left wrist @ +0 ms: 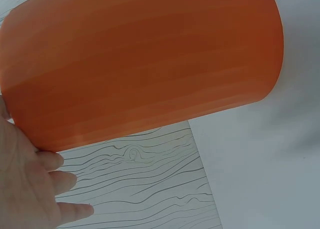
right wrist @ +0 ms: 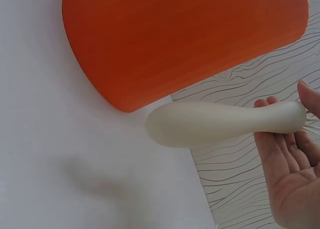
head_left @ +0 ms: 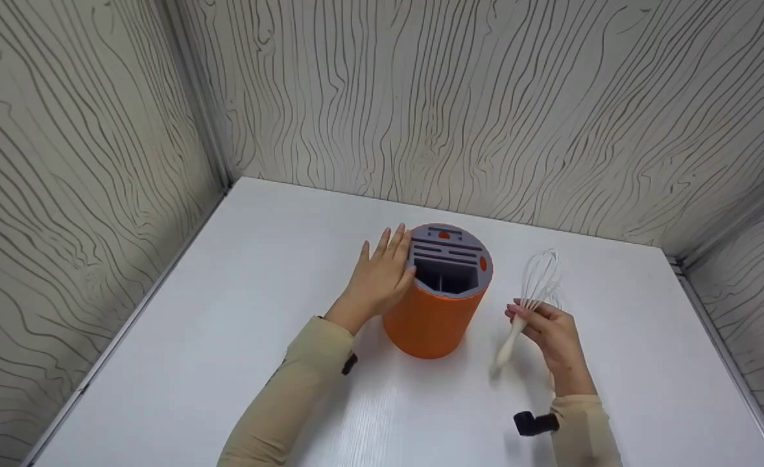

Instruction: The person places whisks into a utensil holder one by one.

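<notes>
Main worry for me is the pinch by the right hand. Fingers and thumb have the whisk right at the neck, where handle meets wires, so the thick handle end pokes out loose. If that pinch slackens, I reckon the handle could swivel or slide out. It could also knock the orange holder if the hand swings left too fast.

Bit further up, the left hand isn't clenched on anything: straight fingers lie against the holder's left side up by the rim. That's steadying at best, imo. A hard push up there could tip the holder or skid it across the white tabletop.

As for where stuff sits: the whisk's handle end hangs on the person's side of the right-hand grip, off the tabletop, with its wires reaching past the fingers, away from the person. The holder looks upright, left of the whisk and apart from it, touching the left hand. Its grey slotted top faces up. Wood-grain wall behind it all.
</notes>
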Demonstrator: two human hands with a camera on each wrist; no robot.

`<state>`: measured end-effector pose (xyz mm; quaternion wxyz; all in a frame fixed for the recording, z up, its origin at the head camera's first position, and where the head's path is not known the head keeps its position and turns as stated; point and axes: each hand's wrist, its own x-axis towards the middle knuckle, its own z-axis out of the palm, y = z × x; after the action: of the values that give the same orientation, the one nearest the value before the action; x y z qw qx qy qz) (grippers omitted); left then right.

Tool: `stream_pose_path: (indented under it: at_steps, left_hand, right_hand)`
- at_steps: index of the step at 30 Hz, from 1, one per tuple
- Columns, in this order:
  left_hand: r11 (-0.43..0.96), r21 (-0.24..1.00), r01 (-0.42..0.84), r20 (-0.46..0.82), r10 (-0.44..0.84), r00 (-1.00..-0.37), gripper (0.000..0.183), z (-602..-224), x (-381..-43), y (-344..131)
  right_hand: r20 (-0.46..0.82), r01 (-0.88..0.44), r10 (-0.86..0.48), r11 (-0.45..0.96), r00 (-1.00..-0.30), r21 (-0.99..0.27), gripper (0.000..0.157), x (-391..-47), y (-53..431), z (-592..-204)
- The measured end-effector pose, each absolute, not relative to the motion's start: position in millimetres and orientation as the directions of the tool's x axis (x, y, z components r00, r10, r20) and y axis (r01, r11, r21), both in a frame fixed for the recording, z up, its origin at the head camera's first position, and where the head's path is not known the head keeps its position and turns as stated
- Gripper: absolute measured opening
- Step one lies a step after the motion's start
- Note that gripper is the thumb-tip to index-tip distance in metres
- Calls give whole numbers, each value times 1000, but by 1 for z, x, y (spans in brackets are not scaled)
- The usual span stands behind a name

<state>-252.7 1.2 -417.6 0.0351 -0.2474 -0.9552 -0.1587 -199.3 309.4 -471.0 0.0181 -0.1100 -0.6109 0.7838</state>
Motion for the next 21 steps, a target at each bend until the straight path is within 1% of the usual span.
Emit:
stream_pose_path:
  at_steps: [6,16,21]
  left_hand:
    - [828,278,487,151,463,-873,62,-417,-253,1]
    - [828,290,481,146,458,-877,63,-419,-252,1]
    - [826,293,482,146,460,-876,62,-419,-253,1]
  right_hand:
    - [-126,85,155,-252,-980,-964,11,-198,309,-469]
    - [-106,57,158,-283,-982,-957,17,-196,307,-464]
    - [-105,57,151,-291,-983,-955,17,-194,307,-462]
